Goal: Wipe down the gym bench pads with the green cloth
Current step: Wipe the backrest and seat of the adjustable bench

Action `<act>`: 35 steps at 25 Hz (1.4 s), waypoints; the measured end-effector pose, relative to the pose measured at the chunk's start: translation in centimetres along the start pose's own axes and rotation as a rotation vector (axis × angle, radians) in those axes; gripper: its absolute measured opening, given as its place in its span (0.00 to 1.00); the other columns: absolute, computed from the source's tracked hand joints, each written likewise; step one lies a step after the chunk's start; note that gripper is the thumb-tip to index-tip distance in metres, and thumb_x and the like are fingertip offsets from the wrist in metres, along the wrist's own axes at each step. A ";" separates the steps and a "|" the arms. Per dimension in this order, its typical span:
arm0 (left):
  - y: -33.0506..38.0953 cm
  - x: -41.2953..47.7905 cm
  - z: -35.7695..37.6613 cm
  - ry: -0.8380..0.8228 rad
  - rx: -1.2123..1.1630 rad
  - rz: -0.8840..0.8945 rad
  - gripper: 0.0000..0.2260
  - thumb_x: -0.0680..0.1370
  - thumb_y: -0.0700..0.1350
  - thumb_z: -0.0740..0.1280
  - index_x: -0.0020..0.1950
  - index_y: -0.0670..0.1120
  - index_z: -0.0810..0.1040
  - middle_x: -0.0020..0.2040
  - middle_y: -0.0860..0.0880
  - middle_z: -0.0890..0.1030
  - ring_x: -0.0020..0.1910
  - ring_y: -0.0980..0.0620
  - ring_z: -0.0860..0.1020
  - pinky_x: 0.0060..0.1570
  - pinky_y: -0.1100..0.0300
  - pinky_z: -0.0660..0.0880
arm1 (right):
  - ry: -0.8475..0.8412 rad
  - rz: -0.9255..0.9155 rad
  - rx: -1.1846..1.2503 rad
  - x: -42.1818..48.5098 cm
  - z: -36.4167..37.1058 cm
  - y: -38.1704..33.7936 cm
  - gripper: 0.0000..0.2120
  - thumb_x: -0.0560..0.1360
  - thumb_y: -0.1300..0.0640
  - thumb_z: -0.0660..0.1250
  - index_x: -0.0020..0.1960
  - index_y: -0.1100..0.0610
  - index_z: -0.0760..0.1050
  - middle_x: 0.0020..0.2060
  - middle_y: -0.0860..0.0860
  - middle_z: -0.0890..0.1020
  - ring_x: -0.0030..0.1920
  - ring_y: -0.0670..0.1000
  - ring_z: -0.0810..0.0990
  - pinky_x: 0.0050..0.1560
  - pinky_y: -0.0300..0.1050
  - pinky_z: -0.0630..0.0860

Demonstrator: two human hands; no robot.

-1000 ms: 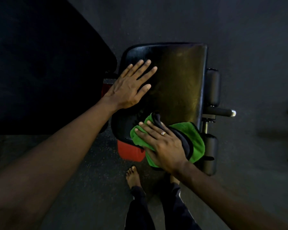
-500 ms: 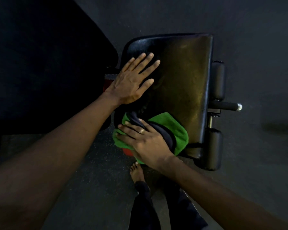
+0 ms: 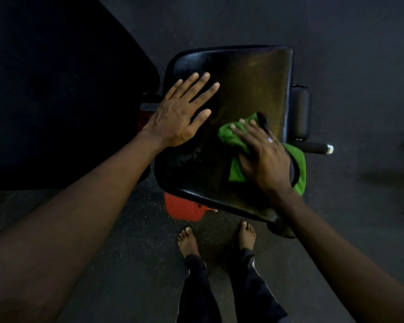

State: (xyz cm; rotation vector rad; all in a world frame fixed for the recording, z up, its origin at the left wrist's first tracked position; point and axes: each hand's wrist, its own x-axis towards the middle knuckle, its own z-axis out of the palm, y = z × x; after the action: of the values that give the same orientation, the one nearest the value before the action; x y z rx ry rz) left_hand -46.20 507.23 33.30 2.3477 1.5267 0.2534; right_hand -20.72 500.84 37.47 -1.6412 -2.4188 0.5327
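Arms out, left hand [image 3: 180,117] flat with fingers spread on the bench pad [image 3: 250,85], right hand [image 3: 266,162] pressing the green cloth [image 3: 231,136] under straight fingers.

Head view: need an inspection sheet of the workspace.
Surface: black bench pad, glossy, with a dull sheen across the middle.
Job's things: green cloth bunched on the pad's right side, part of it over the right edge.
Clutter: nothing seen.
Hands: left hand flat on the pad's left part, fingers spread. Right hand presses the cloth with straight fingers.
Cables: nothing seen.
Surroundings: dark speckled floor; red frame part under the pad's near edge; black roller pad and metal-tipped bar to the right; bare feet below; large black shape on the left, cannot tell what.
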 end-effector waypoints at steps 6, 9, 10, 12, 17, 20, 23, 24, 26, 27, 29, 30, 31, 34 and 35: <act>0.5 -0.3 -0.2 0.008 -0.009 -0.027 0.25 0.86 0.55 0.49 0.83 0.53 0.51 0.83 0.48 0.50 0.82 0.48 0.48 0.79 0.49 0.47 | 0.154 0.141 0.046 6.2 -0.6 -0.6 0.22 0.80 0.50 0.64 0.74 0.49 0.71 0.73 0.50 0.72 0.74 0.51 0.68 0.69 0.54 0.71; 2.3 -1.7 0.4 0.050 -0.055 -0.152 0.25 0.86 0.54 0.49 0.83 0.51 0.52 0.83 0.45 0.51 0.82 0.46 0.49 0.79 0.47 0.50 | 0.106 0.088 0.023 1.5 -0.7 0.0 0.24 0.79 0.49 0.63 0.75 0.47 0.69 0.74 0.50 0.71 0.75 0.51 0.68 0.65 0.54 0.74; 3.3 -2.7 0.8 0.075 -0.068 -0.224 0.25 0.86 0.53 0.49 0.83 0.50 0.52 0.83 0.45 0.51 0.82 0.46 0.49 0.79 0.47 0.50 | 0.099 0.067 0.020 0.8 -0.8 0.7 0.24 0.79 0.49 0.63 0.75 0.47 0.69 0.74 0.50 0.71 0.74 0.51 0.68 0.64 0.55 0.76; 5.9 -4.9 1.9 0.109 -0.116 -0.342 0.25 0.86 0.52 0.48 0.83 0.48 0.50 0.83 0.44 0.49 0.82 0.46 0.48 0.80 0.48 0.49 | 0.122 0.092 0.028 1.7 -0.8 1.7 0.23 0.78 0.51 0.64 0.73 0.49 0.71 0.73 0.51 0.73 0.74 0.52 0.70 0.65 0.56 0.75; 10.6 -9.2 3.5 0.113 -0.137 -0.479 0.27 0.86 0.53 0.47 0.83 0.44 0.47 0.83 0.45 0.46 0.82 0.48 0.44 0.80 0.51 0.45 | 0.132 0.053 0.017 10.5 -1.3 0.4 0.21 0.79 0.53 0.65 0.71 0.50 0.74 0.72 0.50 0.73 0.73 0.52 0.70 0.68 0.48 0.70; 12.2 -11.0 4.1 0.104 -0.102 -0.492 0.27 0.86 0.54 0.44 0.83 0.43 0.48 0.83 0.45 0.47 0.82 0.49 0.44 0.80 0.50 0.45 | 0.029 -0.124 -0.005 12.8 -1.0 -1.8 0.21 0.78 0.52 0.66 0.71 0.51 0.74 0.72 0.50 0.73 0.71 0.53 0.73 0.64 0.47 0.72; 13.9 -12.7 4.6 0.093 -0.117 -0.542 0.27 0.86 0.55 0.41 0.83 0.44 0.48 0.83 0.45 0.47 0.82 0.48 0.44 0.80 0.48 0.47 | -0.099 -0.474 -0.054 11.0 1.2 -4.0 0.21 0.79 0.47 0.63 0.70 0.50 0.75 0.71 0.50 0.74 0.71 0.52 0.73 0.68 0.47 0.70; 14.5 -13.3 4.9 0.087 -0.131 -0.556 0.27 0.86 0.55 0.41 0.83 0.45 0.48 0.83 0.45 0.46 0.82 0.48 0.44 0.80 0.48 0.47 | -0.106 -0.540 -0.064 11.2 1.6 -3.9 0.22 0.79 0.44 0.60 0.70 0.50 0.75 0.71 0.49 0.75 0.72 0.50 0.72 0.69 0.46 0.68; 15.7 -14.3 5.3 0.087 -0.152 -0.566 0.26 0.86 0.56 0.41 0.83 0.47 0.47 0.83 0.46 0.46 0.82 0.48 0.44 0.80 0.49 0.45 | -0.077 -0.522 -0.074 12.9 1.6 -3.9 0.22 0.79 0.42 0.59 0.69 0.48 0.76 0.70 0.48 0.75 0.72 0.48 0.71 0.71 0.47 0.67; 15.9 -14.5 5.5 0.086 -0.161 -0.573 0.26 0.86 0.56 0.41 0.83 0.47 0.46 0.83 0.46 0.46 0.82 0.48 0.43 0.80 0.50 0.44 | -0.066 -0.482 -0.082 13.9 1.5 -4.0 0.21 0.79 0.42 0.60 0.69 0.48 0.76 0.70 0.47 0.76 0.72 0.48 0.71 0.72 0.48 0.67; 15.9 -14.6 5.5 0.087 -0.159 -0.598 0.26 0.86 0.56 0.42 0.83 0.48 0.47 0.83 0.47 0.46 0.82 0.48 0.43 0.79 0.51 0.42 | -0.074 -0.426 -0.105 14.4 1.8 -4.6 0.21 0.79 0.42 0.60 0.70 0.47 0.75 0.71 0.47 0.75 0.73 0.48 0.70 0.73 0.51 0.66; 15.9 -14.5 5.5 0.093 -0.149 -0.608 0.26 0.86 0.56 0.42 0.83 0.48 0.48 0.83 0.47 0.47 0.82 0.48 0.43 0.79 0.51 0.42 | -0.096 -0.430 -0.112 13.9 1.9 -5.0 0.22 0.80 0.41 0.59 0.70 0.47 0.74 0.72 0.46 0.74 0.74 0.48 0.69 0.73 0.51 0.65; 15.9 -14.4 5.4 0.100 -0.142 -0.613 0.26 0.86 0.56 0.42 0.83 0.48 0.48 0.83 0.47 0.47 0.82 0.49 0.44 0.79 0.50 0.42 | -0.121 -0.464 -0.118 13.3 1.7 -5.0 0.22 0.80 0.41 0.60 0.71 0.47 0.74 0.72 0.46 0.73 0.74 0.49 0.69 0.72 0.50 0.65; 16.1 -14.6 5.3 0.106 -0.140 -0.608 0.26 0.86 0.56 0.43 0.83 0.50 0.49 0.83 0.48 0.47 0.82 0.49 0.45 0.79 0.47 0.46 | -0.229 -0.585 -0.139 12.7 0.4 -4.3 0.23 0.80 0.40 0.61 0.72 0.47 0.72 0.73 0.47 0.73 0.75 0.50 0.68 0.71 0.50 0.66; 16.2 -14.8 5.3 0.121 -0.136 -0.612 0.26 0.86 0.56 0.44 0.83 0.50 0.49 0.83 0.48 0.48 0.82 0.49 0.45 0.79 0.46 0.47 | -0.235 -0.589 -0.128 13.3 0.2 -4.6 0.23 0.80 0.40 0.61 0.72 0.48 0.73 0.72 0.47 0.73 0.74 0.50 0.68 0.71 0.51 0.66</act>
State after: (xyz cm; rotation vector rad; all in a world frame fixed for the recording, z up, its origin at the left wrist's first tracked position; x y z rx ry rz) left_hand -36.75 486.77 34.71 1.6848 2.1181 0.3342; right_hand -29.77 511.53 38.25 -0.8516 -2.9747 0.4928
